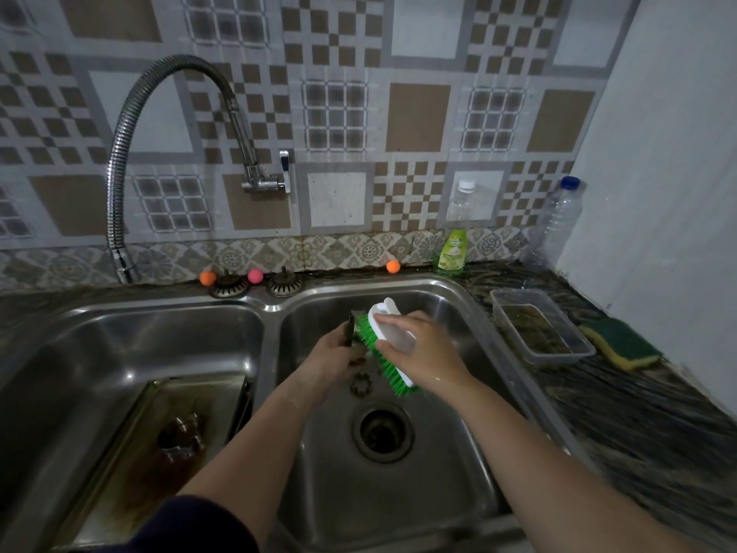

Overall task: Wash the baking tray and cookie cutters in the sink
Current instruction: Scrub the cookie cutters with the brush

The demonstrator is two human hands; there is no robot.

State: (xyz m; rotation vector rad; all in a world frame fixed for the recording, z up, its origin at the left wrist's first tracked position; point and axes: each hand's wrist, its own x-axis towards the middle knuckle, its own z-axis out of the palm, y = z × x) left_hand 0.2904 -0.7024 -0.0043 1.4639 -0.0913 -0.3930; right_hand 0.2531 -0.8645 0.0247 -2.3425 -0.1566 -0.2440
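Note:
Over the right basin of the steel sink (470, 433), my left hand (333, 355) grips a metal cookie cutter (351, 328). My right hand (418, 347) holds a white scrubbing brush (389, 333) with green bristles, and the bristles press against that cutter. A flower-shaped cookie cutter (361, 383) lies on the basin floor just below my hands, near the drain (382, 432). The stained baking tray (159, 445) leans in the left basin with another cookie cutter (181, 439) lying on it.
A flexible tap (119, 185) hangs over the left basin's back edge. Green dish soap (452, 252), two clear plastic bottles, small coloured balls and two strainer plugs line the back. A clear plastic container (538, 327) and a yellow-green sponge (622, 347) sit on the right counter.

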